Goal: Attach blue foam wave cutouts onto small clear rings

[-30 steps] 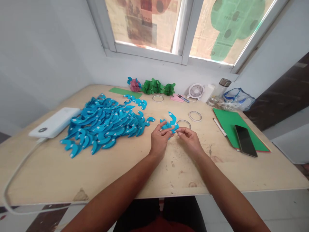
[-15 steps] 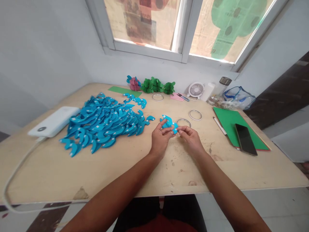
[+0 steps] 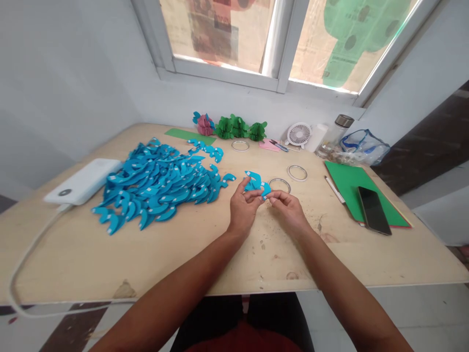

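Between my two hands is a small blue paper cutout (image 3: 253,182) with curved shapes and white square patches. My left hand (image 3: 245,205) pinches it from the left, with the index finger raised along its edge. The fingertips of my right hand (image 3: 287,206) close on its lower right corner, touching near my left fingertips. Whether one or several layers are held I cannot tell. To the left lies a large heap of similar blue paper pieces (image 3: 161,183), many with white patches. A metal ring (image 3: 279,186) lies just behind my right hand.
A white power bank (image 3: 84,181) with a cable sits at the left. Behind stand green paper figures (image 3: 238,127), a pink one (image 3: 205,124), scissors (image 3: 278,145), a small fan (image 3: 299,134) and a bottle (image 3: 339,128). A phone (image 3: 373,210) rests on green sheets (image 3: 348,188) at the right.
My right fingertips have come in slightly to the left and now press on the blue cutout's lower corner. The view has shifted a little; the other things lie as before.
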`<state>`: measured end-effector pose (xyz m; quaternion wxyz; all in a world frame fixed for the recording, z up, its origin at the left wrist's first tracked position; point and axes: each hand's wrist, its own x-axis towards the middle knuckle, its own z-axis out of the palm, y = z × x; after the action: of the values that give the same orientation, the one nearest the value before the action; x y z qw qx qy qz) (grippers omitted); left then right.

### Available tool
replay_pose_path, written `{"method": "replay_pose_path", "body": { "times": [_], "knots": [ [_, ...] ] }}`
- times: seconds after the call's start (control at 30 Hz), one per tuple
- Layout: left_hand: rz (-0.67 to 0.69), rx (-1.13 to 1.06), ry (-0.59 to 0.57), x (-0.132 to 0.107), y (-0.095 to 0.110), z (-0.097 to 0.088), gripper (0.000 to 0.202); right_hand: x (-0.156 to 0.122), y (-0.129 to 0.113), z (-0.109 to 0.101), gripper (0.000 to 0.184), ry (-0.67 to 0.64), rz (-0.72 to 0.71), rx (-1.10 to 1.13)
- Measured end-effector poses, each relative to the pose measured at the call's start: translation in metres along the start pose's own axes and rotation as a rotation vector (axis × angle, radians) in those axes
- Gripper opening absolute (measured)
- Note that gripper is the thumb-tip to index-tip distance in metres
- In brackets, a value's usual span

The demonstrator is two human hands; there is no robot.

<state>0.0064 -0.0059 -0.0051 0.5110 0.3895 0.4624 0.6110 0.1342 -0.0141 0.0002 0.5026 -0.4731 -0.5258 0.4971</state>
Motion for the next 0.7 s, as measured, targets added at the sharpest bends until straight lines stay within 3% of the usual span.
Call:
{"method": "replay_pose_path", "body": {
  "times": [0.7],
  "knots": [
    [-0.028, -0.020, -0.011, -0.0018, 0.0020, 0.0010, 0.072, 0.0016, 0.0022, -0.0010, 0.018, 0.008, -0.016, -0.028]
  ]
}}
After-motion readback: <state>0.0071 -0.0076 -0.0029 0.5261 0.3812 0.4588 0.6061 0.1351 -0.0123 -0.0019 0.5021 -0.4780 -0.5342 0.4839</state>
